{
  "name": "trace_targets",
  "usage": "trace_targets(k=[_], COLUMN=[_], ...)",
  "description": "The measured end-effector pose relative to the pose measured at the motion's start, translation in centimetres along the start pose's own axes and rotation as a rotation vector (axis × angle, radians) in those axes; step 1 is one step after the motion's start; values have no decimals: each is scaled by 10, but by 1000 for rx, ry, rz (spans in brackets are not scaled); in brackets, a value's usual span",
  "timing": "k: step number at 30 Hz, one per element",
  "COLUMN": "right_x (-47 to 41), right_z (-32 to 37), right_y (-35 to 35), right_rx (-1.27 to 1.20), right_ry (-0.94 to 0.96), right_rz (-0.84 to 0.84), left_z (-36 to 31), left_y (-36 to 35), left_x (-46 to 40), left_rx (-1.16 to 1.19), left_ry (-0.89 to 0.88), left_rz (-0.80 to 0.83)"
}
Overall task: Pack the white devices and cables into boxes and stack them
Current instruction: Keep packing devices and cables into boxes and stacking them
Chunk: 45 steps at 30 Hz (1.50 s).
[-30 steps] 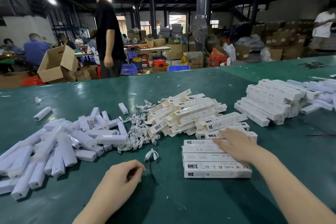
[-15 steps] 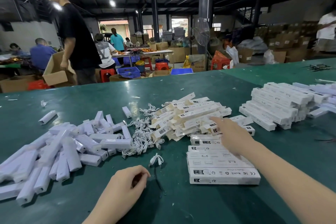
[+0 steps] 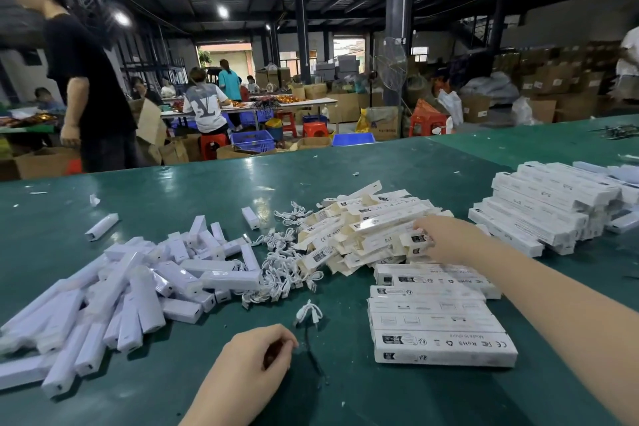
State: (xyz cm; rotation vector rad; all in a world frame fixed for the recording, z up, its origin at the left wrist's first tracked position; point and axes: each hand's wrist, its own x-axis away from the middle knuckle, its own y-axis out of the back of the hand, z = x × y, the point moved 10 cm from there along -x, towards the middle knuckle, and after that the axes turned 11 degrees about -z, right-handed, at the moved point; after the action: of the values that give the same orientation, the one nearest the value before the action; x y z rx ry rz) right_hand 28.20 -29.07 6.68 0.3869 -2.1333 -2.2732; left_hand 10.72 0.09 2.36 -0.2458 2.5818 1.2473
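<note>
Broadly spread beneath both hands: a wide dark-green work table point(image 3: 193, 204). Piled well to the left of the left hand, a loose heap of long white plastic devices point(image 3: 114, 290), lying at all angles. Stacked far to the right of the right hand, a tidy block of closed white cardboard boxes point(image 3: 543, 207). Heaped directly under the right hand's fingertips, a jumble of flat unfolded white box sleeves point(image 3: 359, 232) with printed labels. Laid in a neat row just below the right forearm, packed white printed boxes point(image 3: 439, 322), side by side, the nearest showing RoHS and CE marks. Tangled between the device heap and the sleeve pile, up and to the right of the left hand, a cluster of short white coiled cables point(image 3: 280, 266). Lying alone just above the left hand, one small white bundled cable point(image 3: 308, 312).

Right hand point(image 3: 449, 240) stretched forward onto the sleeve pile, fingers touching a labelled sleeve; whether gripping it, cannot tell. Left hand point(image 3: 257, 353) resting on the table near the front edge, fingers curled loosely inward, nothing visibly held.

Standing beyond the table's far edge, a person in a black t-shirt point(image 3: 90, 86).
</note>
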Motion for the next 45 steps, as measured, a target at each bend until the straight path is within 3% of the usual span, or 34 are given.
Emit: trace_targets(k=[6,15,21,26,29,32,34,36,38,42,45], right_x=[-2,-12,-7,-11,-14,-2,15,21,0,-37,-39], right_z=[2,10,12,19,9,2,10,25,41,57,38], right_y=[-19,19,-21,-19,-16,14,48,74,81,51,46], right_rx=[-59,131,61,-1,16,-123,-236,-327,-417,-526,-472], right_ry=[-42,28,10,8,-32,-76,61,179,194,62,-55], right_rz=[166,-139,174,172,13,-427,-761,-903,-782,-271,-228], left_z=[-2,-4,-3,-4,-4,-4,-3,-4,-5,-5,-3], left_y=[0,0,0,0,-1,-2,-3,-4,-5,-5,-5], left_x=[1,0,0,0,0,-1,-2,-2,-2,-1,-1], left_rx=[-4,-18,-22,-33,-38,-50,-55,-65,-83,-93,-70], left_ry=[-6,-18,-6,-11,-8,-19,-28,-36,-48,-55,-41], left_rz=[-1,3,14,20,23,23,16,15,14,13,13])
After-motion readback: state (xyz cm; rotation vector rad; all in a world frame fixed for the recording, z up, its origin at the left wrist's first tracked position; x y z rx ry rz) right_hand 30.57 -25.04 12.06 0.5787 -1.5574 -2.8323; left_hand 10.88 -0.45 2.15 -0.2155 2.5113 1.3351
